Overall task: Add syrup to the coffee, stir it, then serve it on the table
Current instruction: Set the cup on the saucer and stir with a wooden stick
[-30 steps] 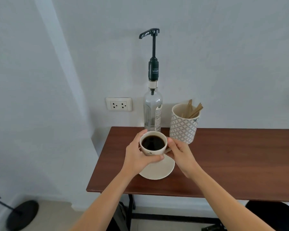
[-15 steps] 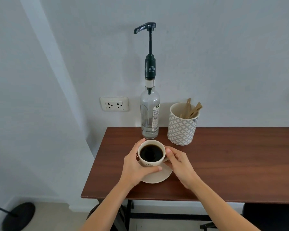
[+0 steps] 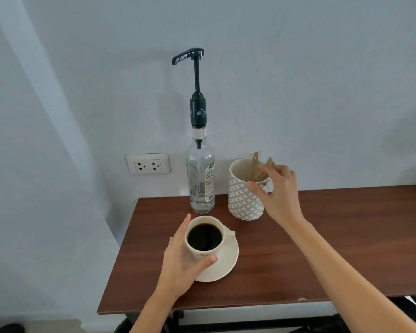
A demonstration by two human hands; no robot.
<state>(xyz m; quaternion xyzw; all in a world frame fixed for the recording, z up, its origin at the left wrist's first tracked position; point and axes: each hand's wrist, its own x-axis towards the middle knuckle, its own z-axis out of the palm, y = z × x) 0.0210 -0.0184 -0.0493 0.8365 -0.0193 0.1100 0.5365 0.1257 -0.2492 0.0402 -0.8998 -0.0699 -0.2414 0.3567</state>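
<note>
On the brown table (image 3: 322,248), my left hand (image 3: 180,263) is wrapped around the cup (image 3: 203,239) of black coffee, which sits on its saucer (image 3: 223,263) near the front left corner. My right hand (image 3: 277,191) reaches over the rim of the patterned holder (image 3: 244,200), fingers spread apart among the wooden stir sticks (image 3: 256,168), none visibly pinched. The syrup bottle (image 3: 200,179), pump upright, stands just left of the holder, behind the cup. A wall socket (image 3: 148,163) lies further left.
</note>
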